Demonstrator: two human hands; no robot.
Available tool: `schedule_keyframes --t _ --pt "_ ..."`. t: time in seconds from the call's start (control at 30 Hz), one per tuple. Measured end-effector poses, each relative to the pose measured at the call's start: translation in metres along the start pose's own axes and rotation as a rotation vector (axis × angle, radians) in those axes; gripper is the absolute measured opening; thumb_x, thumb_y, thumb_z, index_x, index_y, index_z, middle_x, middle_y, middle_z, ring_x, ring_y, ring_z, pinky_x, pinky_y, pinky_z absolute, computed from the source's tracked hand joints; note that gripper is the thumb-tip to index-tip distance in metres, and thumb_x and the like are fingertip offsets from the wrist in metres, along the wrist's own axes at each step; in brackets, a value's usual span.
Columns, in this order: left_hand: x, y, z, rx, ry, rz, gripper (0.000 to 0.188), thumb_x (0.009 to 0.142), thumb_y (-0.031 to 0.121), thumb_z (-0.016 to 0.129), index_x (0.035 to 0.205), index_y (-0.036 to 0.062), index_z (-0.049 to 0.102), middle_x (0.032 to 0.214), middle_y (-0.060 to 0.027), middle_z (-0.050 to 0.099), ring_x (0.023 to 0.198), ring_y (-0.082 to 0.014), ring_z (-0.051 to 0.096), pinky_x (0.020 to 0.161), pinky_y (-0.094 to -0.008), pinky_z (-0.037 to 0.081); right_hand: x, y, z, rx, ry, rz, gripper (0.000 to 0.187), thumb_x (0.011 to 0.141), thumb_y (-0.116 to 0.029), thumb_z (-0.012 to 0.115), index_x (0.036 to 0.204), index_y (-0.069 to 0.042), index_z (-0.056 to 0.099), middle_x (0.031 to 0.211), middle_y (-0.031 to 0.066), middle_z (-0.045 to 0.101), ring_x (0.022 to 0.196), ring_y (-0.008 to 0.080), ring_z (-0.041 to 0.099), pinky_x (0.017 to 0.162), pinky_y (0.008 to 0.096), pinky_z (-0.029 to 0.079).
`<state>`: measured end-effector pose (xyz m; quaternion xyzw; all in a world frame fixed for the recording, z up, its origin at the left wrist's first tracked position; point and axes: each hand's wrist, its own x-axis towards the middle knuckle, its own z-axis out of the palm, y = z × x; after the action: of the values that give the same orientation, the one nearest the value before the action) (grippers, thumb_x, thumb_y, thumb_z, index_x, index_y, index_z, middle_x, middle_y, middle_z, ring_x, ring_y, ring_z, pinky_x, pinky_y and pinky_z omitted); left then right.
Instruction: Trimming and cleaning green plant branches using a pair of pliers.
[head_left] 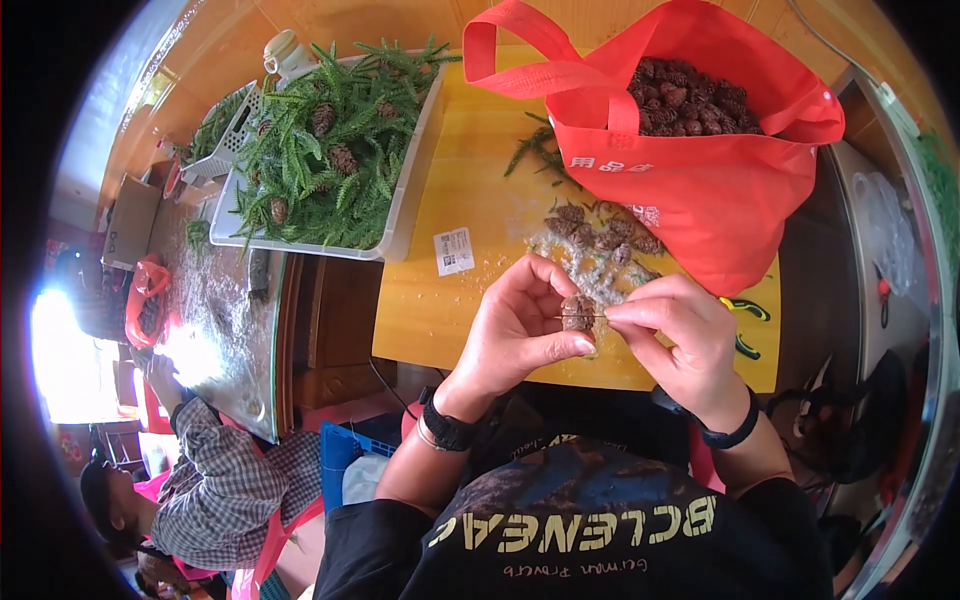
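Over the near part of the yellow table (460,310), my left hand (520,318) pinches a small brown pine cone (577,313) between thumb and fingers. My right hand (685,335) closes its thumb and forefinger on a thin wire (602,318) at the cone's right side. The wire runs across the cone's middle. Just beyond my hands, several loose pine cones (610,240) lie among whitish crumbs. Behind them stands a red cloth bag (700,200), its top gaping over a heap of pine cones (690,98).
A white plastic tub (405,205) of green sprigs with cones stands at the back left. A white label (454,251) lies beside it. Yellow-and-black handled pliers (748,325) rest at the table's right edge. At the far left, a person in a checked shirt (225,490) works at another table.
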<state>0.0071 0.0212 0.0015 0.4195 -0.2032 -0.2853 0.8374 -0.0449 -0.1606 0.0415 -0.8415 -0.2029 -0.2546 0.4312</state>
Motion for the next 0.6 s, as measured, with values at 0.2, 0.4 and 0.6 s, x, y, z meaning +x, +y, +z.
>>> schedule_keyframes --t 0.2,0.4,0.6 --pt "0.001 0.001 0.011 0.041 0.098 0.04 0.043 0.066 0.006 0.08 0.094 0.0039 0.047 0.083 -0.006 0.056 0.074 -0.0165 0.061 0.067 -0.0267 0.05 -0.001 0.001 0.004 -0.014 0.013 0.008 0.024 0.064 0.009 0.071 0.082 -0.004 0.065 0.076 0.0075 0.059 0.061 0.018 0.059 0.052 0.0262 0.047" --pt "0.0 0.002 0.012 0.098 0.089 0.047 0.04 0.07 0.002 0.076 0.098 0.0022 0.048 0.088 -0.0071 0.056 0.077 -0.0164 0.061 0.07 -0.0281 0.051 -0.002 0.0 0.006 -0.014 0.046 0.041 0.023 0.064 0.01 0.071 0.081 -0.004 0.063 0.076 0.0077 0.059 0.06 0.0166 0.059 0.051 0.0249 0.047" --pt "0.0 -0.002 0.01 0.167 0.053 0.131 0.036 0.073 -0.003 0.072 0.1 0.0006 0.049 0.098 -0.0099 0.053 0.091 -0.0163 0.057 0.077 -0.0294 0.05 -0.002 -0.004 0.003 -0.07 0.048 0.006 0.022 0.065 0.009 0.07 0.08 -0.004 0.062 0.074 0.0071 0.058 0.059 0.0159 0.058 0.049 0.0242 0.046"
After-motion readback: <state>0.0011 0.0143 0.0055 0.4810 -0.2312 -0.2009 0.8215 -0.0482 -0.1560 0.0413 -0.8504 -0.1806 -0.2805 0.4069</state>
